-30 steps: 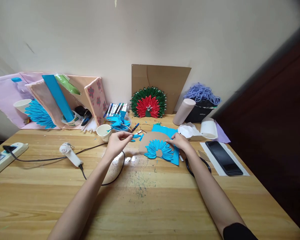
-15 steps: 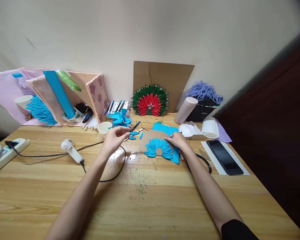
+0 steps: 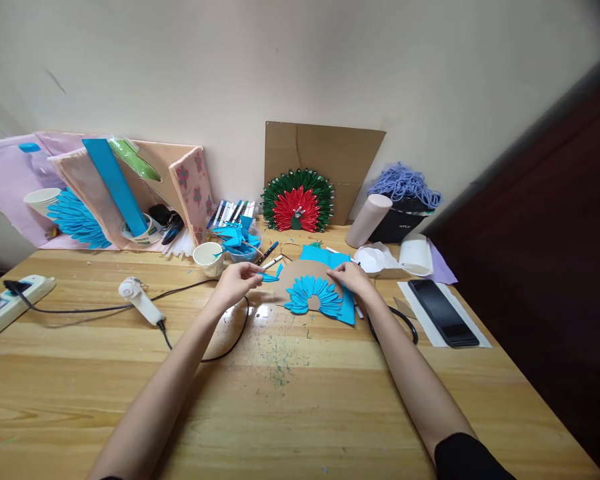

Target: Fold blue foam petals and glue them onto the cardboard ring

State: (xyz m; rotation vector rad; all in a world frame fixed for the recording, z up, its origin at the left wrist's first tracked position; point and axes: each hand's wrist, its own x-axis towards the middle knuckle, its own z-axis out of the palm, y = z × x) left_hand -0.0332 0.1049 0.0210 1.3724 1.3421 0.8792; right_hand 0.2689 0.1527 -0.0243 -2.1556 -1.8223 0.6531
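- Blue petal [image 3: 271, 275] — small folded paper piece, pinched between thumb and fingertips of the left hand [image 3: 235, 283], held just above the table [image 3: 300, 400], just left of the card.
- Card [image 3: 307, 272] — brown half-round cardboard lying flat, with a fan [image 3: 314, 297] of blue petals along its near edge; part of it overlaps a blue sheet [image 3: 347, 310].
- Right hand [image 3: 353, 279] — fingers flat, pressing the card's right side; grasps nothing.
- Behind the left hand: paper cup [image 3: 209, 258], a bowl [image 3: 240, 243] of more blue pieces, loose markers [image 3: 269, 253].
- Against the wall: red-and-green fan [image 3: 297, 203] in front of a cardboard sheet [image 3: 325, 157].
- Left: glue gun [image 3: 140, 301] with its cord running to a power strip [image 3: 10, 305].
- Right: phone [image 3: 443, 303] on white paper, purple yarn [image 3: 405, 183], pale cylinder [image 3: 367, 220].
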